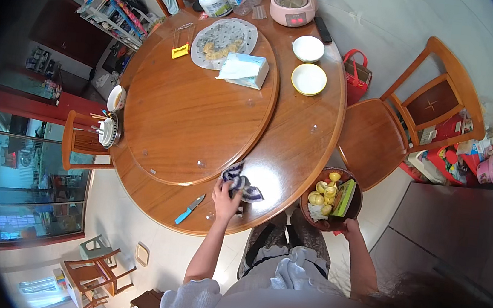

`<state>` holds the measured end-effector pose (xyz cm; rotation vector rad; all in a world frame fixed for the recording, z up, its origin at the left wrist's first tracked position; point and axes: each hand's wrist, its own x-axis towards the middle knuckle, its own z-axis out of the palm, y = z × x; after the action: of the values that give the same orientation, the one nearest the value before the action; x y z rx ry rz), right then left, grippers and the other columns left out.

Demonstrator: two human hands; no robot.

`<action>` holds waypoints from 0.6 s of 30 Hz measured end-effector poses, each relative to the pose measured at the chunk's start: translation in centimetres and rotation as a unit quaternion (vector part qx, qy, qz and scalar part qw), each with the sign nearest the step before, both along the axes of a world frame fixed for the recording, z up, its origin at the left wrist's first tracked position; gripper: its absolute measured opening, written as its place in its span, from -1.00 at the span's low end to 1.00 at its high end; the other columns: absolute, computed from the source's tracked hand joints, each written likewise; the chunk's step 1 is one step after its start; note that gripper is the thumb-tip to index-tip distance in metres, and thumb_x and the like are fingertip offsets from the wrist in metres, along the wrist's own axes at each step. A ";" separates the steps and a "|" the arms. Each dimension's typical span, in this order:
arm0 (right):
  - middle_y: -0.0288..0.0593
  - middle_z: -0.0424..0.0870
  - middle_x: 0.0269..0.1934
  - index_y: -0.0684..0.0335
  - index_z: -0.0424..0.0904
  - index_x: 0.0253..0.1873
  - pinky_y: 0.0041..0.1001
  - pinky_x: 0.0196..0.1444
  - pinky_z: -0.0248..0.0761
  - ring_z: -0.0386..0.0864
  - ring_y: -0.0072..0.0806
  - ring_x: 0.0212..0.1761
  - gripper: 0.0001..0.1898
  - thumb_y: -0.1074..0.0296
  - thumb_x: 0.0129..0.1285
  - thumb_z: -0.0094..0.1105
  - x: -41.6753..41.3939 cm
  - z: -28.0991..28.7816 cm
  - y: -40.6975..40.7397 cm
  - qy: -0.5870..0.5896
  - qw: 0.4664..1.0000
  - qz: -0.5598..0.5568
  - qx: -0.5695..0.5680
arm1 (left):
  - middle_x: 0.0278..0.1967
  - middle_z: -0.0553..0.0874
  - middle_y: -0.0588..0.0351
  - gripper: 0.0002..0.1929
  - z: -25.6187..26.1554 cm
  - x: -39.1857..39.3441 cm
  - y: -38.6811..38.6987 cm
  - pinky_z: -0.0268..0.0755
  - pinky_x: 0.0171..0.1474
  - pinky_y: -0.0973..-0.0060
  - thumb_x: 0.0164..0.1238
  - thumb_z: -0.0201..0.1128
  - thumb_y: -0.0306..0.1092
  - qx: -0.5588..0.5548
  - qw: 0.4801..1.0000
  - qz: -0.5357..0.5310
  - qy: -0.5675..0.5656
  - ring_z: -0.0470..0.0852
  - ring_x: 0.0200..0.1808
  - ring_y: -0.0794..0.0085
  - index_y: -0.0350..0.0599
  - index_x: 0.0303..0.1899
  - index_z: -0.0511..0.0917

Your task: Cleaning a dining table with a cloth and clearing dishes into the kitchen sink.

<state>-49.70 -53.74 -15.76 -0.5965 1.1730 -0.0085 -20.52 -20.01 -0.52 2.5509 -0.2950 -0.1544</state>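
Note:
My left hand (226, 200) grips a dark blue and white patterned cloth (251, 193) that lies crumpled on the near part of the round wooden table (301, 146). Left of this hand, a knife with a turquoise handle (184, 216) rests on the tabletop. Beyond the table's right-hand edge, my right hand (348, 228) holds the rim of a round brown bin (354, 210), its fingers partly hidden. Inside the bin are several yellow rounded pieces (322, 193), perhaps fruit or peel, crumpled white tissue (316, 212) and a green flat box or booklet (344, 197).
A raised wooden turntable (187, 120) bears a tissue pack (250, 71), a perforated sheet with food scraps (222, 38) and a yellow-handled peeler-like tool (180, 50). Two bowls (309, 79), a pink electric kettle (292, 10) and stacked dishes (108, 132) line the rim. A chair (379, 136) stands right.

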 end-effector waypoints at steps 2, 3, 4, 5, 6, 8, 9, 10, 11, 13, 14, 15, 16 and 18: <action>-0.01 0.48 -0.12 0.26 0.21 0.15 -0.19 -0.28 0.58 0.59 -0.12 -0.24 -0.37 0.68 -0.19 -0.22 -0.3 0.3 -0.5 0.009 1.000 0.011 -0.016 | 0.22 0.25 -0.17 -0.54 1.7 -0.9 -1.8 0.11 0.20 0.07 -0.08 0.37 -0.07 0.070 0.996 -0.046 -0.022 0.22 0.16 -0.16 0.10 -0.07 0.53; 0.00 0.48 -0.12 0.26 0.21 0.16 -0.21 -0.31 0.59 0.59 -0.11 -0.24 -0.35 0.69 -0.19 -0.22 -0.5 0.3 -0.8 0.018 1.000 0.000 -0.013 | 0.22 0.25 -0.17 -0.54 2.9 -1.2 -2.4 0.11 0.20 0.07 -0.08 0.37 -0.07 0.067 0.996 -0.050 -0.020 0.22 0.16 -0.16 0.10 -0.07 0.53; 0.00 0.48 -0.12 0.27 0.21 0.17 -0.23 -0.34 0.59 0.58 -0.10 -0.25 -0.34 0.70 -0.20 -0.23 -0.7 0.3 -0.6 0.027 1.000 -0.008 -0.006 | 0.22 0.23 -0.18 -0.53 4.0 -1.5 -2.5 0.09 0.21 0.08 -0.12 0.38 -0.07 0.144 0.985 -0.090 -0.032 0.18 0.19 -0.17 0.08 -0.09 0.54; 0.00 0.48 -0.12 0.27 0.21 0.17 -0.23 -0.34 0.59 0.58 -0.10 -0.25 -0.34 0.70 -0.20 -0.23 -1.0 0.3 -0.5 0.030 0.999 -0.009 -0.004 | 0.23 0.21 -0.19 -0.52 4.5 -1.7 -2.5 0.07 0.23 0.09 -0.16 0.40 -0.07 0.219 0.966 -0.131 -0.043 0.14 0.22 -0.18 0.06 -0.11 0.54; 0.00 0.48 -0.13 0.26 0.21 0.18 -0.23 -0.34 0.59 0.58 -0.10 -0.25 -0.34 0.69 -0.20 -0.23 -0.3 0.5 -0.3 0.019 1.000 -0.009 0.003 | 0.25 0.17 -0.26 -0.50 4.1 -1.3 -1.3 0.09 0.21 0.05 -0.22 0.42 -0.05 0.207 0.959 -0.165 -0.103 0.12 0.25 -0.20 0.03 -0.14 0.55; 0.00 0.47 -0.13 0.26 0.21 0.18 -0.22 -0.33 0.59 0.58 -0.10 -0.25 -0.34 0.69 -0.20 -0.23 0.2 0.4 0.0 0.010 1.000 -0.013 0.010 | 0.26 0.16 -0.28 -0.49 2.1 -0.1 0.1 0.10 0.19 0.03 -0.26 0.43 -0.04 0.161 0.964 -0.174 -0.121 0.13 0.25 -0.20 0.01 -0.16 0.54; -0.02 0.47 -0.14 0.25 0.21 0.18 -0.22 -0.34 0.59 0.58 -0.11 -0.27 -0.34 0.69 -0.20 -0.23 0.1 0.1 -0.1 0.016 1.000 -0.017 0.005 | 0.27 0.14 -0.31 -0.47 0.8 0.4 0.2 0.11 0.18 0.01 -0.29 0.44 -0.03 0.110 0.967 -0.184 -0.137 0.14 0.26 -0.20 -0.01 -0.18 0.54; -0.03 0.47 -0.16 0.23 0.21 0.17 -0.22 -0.34 0.58 0.58 -0.12 -0.29 -0.34 0.69 -0.20 -0.22 -0.1 -0.4 -0.3 0.022 0.999 -0.023 -0.001 | 0.27 0.13 -0.35 -0.47 -0.1 0.9 -0.3 0.14 0.13 -0.02 -0.30 0.43 -0.04 0.083 0.966 -0.192 -0.153 0.22 0.21 -0.20 -0.03 -0.21 0.50; -0.03 0.47 -0.16 0.23 0.21 0.17 -0.22 -0.34 0.58 0.58 -0.12 -0.29 -0.34 0.69 -0.20 -0.22 -0.4 -0.8 -0.5 0.023 0.999 -0.026 -0.003 | 0.27 0.13 -0.35 -0.47 -1.0 1.2 -1.0 0.14 0.13 -0.02 -0.30 0.43 -0.04 0.080 0.965 -0.196 -0.153 0.22 0.21 -0.20 -0.03 -0.21 0.50; -0.05 0.46 -0.17 0.21 0.22 0.17 -0.23 -0.35 0.57 0.57 -0.13 -0.30 -0.34 0.69 -0.19 -0.22 -1.0 -1.7 -0.9 0.035 0.999 -0.024 0.008 | 0.26 0.18 -0.31 -0.52 -2.5 0.9 -3.0 0.18 0.08 0.02 -0.26 0.40 -0.09 0.096 0.966 -0.168 -0.171 0.27 0.17 -0.14 -0.01 -0.21 0.47; -0.05 0.46 -0.17 0.21 0.22 0.17 -0.23 -0.35 0.57 0.57 -0.13 -0.30 -0.34 0.69 -0.19 -0.22 -0.7 -1.8 -0.8 0.033 0.999 -0.023 0.010 | 0.25 0.24 -0.25 -0.54 -3.0 0.8 -3.7 0.19 0.03 0.07 -0.26 0.37 -0.14 0.112 0.961 -0.174 -0.185 0.32 0.13 -0.06 0.02 -0.20 0.45; -0.05 0.46 -0.17 0.20 0.22 0.16 -0.22 -0.35 0.57 0.56 -0.14 -0.30 -0.35 0.69 -0.19 -0.22 -1.1 -1.8 -0.7 0.055 0.998 -0.031 0.007 | 0.25 0.28 -0.16 -0.51 -3.3 0.5 -5.5 0.15 0.05 0.11 -0.27 0.35 -0.15 0.123 0.963 -0.180 -0.159 0.33 0.13 0.01 0.03 -0.16 0.46; -0.06 0.46 -0.17 0.20 0.23 0.16 -0.21 -0.36 0.56 0.56 -0.14 -0.30 -0.35 0.69 -0.19 -0.22 -0.4 -1.6 -0.4 0.070 0.997 -0.031 0.008 | 0.25 0.29 -0.13 -0.49 -3.6 0.8 -6.5 0.12 0.06 0.11 -0.26 0.34 -0.16 0.124 0.963 -0.161 -0.178 0.33 0.13 0.03 0.03 -0.13 0.46; -0.05 0.45 -0.17 0.20 0.22 0.16 -0.20 -0.35 0.56 0.55 -0.13 -0.29 -0.35 0.69 -0.19 -0.22 -0.6 -1.7 -0.4 0.053 0.998 -0.043 0.011 | 0.25 0.31 -0.07 -0.42 -3.8 1.7 -10.0 0.07 0.09 0.10 -0.25 0.32 -0.16 0.139 0.964 -0.128 -0.187 0.32 0.14 0.09 0.00 -0.03 0.45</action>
<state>-50.27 -54.13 -17.45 -0.5317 1.2985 -0.0367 -18.86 -29.99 -4.36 2.8001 -0.7997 0.2087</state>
